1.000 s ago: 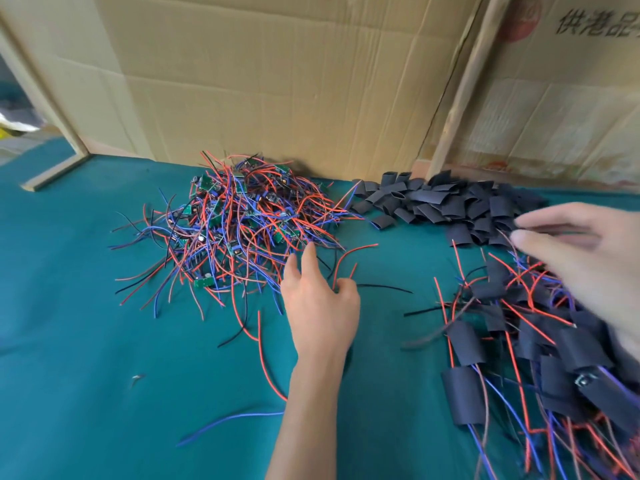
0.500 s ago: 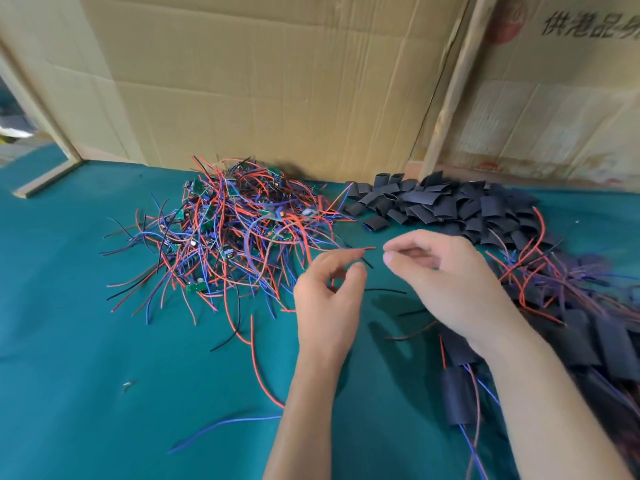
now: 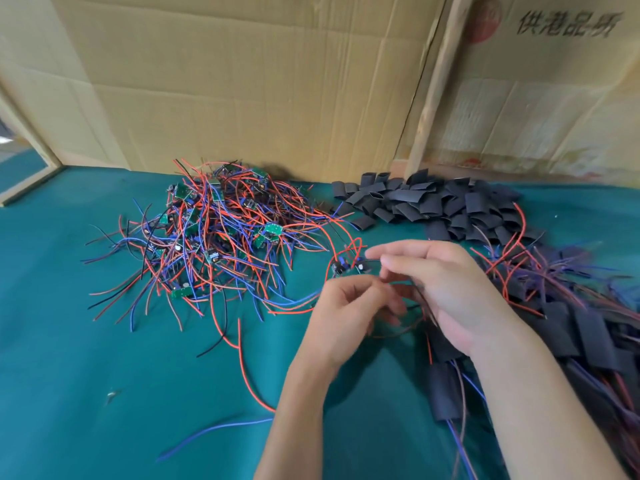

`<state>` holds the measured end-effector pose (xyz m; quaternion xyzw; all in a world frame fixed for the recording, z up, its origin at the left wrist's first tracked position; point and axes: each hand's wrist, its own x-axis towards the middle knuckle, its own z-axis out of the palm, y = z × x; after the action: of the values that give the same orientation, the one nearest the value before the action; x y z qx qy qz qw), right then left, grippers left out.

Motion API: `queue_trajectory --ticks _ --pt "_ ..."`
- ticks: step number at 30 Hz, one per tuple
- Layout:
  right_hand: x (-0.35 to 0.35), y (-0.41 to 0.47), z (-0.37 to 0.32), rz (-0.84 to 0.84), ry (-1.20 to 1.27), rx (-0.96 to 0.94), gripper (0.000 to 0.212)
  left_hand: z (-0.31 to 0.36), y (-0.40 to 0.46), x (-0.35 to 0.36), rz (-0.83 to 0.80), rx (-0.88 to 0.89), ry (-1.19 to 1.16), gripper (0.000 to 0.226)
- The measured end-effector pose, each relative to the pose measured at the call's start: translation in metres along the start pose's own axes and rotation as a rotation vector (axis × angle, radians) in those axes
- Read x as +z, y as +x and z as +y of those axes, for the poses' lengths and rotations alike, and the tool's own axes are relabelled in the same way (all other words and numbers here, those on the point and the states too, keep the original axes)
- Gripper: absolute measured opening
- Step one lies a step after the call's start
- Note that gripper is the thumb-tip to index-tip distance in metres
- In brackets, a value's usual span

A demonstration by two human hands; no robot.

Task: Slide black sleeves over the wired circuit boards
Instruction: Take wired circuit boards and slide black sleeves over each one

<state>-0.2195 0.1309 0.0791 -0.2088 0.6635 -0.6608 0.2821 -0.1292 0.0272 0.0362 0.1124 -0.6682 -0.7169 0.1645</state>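
Teal cloth desk point(image 3: 86, 375). Creased cardboard wall point(image 3: 242, 81) behind, wood post point(image 3: 434, 81) leaning upright, printed carton point(image 3: 554, 98) at right. Soft daylight.

Both hands have lifted a wired board point(image 3: 349, 266) from the pile.

Soft, even daylight fills the scene; the hands point(image 3: 398, 299) are motion-blurred and cast faint shadows on the surface point(image 3: 86, 375) beneath them. Wide-angle bending warps the edges.

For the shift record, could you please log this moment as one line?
left hand: pinches wires of circuit board | right hand: at same wires, grip unclear | sleeve: none on board yet | sleeve pile: behind
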Motion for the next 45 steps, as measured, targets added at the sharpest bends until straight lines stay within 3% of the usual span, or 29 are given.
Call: queue_trajectory --ticks 4,7,11,16,18,21,24,27,31,38,45 --pt "-0.006 0.000 -0.005 -0.007 -0.022 -0.113 0.023 0.001 0.004 -0.008 0.168 -0.006 -0.228 0.024" --pt "-0.008 -0.003 -0.005 -0.039 -0.113 -0.121 0.020 0.004 0.005 -0.013 0.173 0.028 -0.365 0.029" --pt "-0.009 -0.005 -0.006 -0.145 -0.235 -0.093 0.009 0.001 0.008 -0.013 0.245 0.056 -0.291 0.028" --pt "-0.018 -0.011 -0.011 -0.374 -0.348 0.072 0.014 -0.004 0.009 -0.017 0.289 0.099 -0.248 0.024" --pt "-0.025 0.002 -0.011 -0.211 -0.462 0.065 0.007 -0.004 0.011 -0.019 0.293 0.101 -0.263 0.019" --pt "-0.042 0.044 -0.014 0.217 -0.775 -0.022 0.008 -0.003 0.008 -0.021 0.210 0.069 -0.309 0.024" --pt "-0.054 0.083 -0.014 0.322 -1.133 0.027 0.021 0.002 0.006 -0.021 0.143 0.038 -0.339 0.034" --pt "-0.059 0.107 0.000 0.378 -1.292 0.118 0.021 0.001 0.007 -0.022 0.080 0.013 -0.273 0.033" --pt "-0.056 0.118 0.009 0.491 -1.281 0.128 0.027 0.000 0.004 -0.023 0.015 -0.020 -0.163 0.055" --pt "-0.040 0.112 0.000 0.451 -1.264 0.042 0.013 -0.001 0.001 -0.020 0.080 0.030 0.007 0.035" --pt "-0.022 0.054 -0.018 0.453 -0.723 -0.225 0.026 -0.002 0.000 -0.016 0.037 0.007 0.101 0.029"
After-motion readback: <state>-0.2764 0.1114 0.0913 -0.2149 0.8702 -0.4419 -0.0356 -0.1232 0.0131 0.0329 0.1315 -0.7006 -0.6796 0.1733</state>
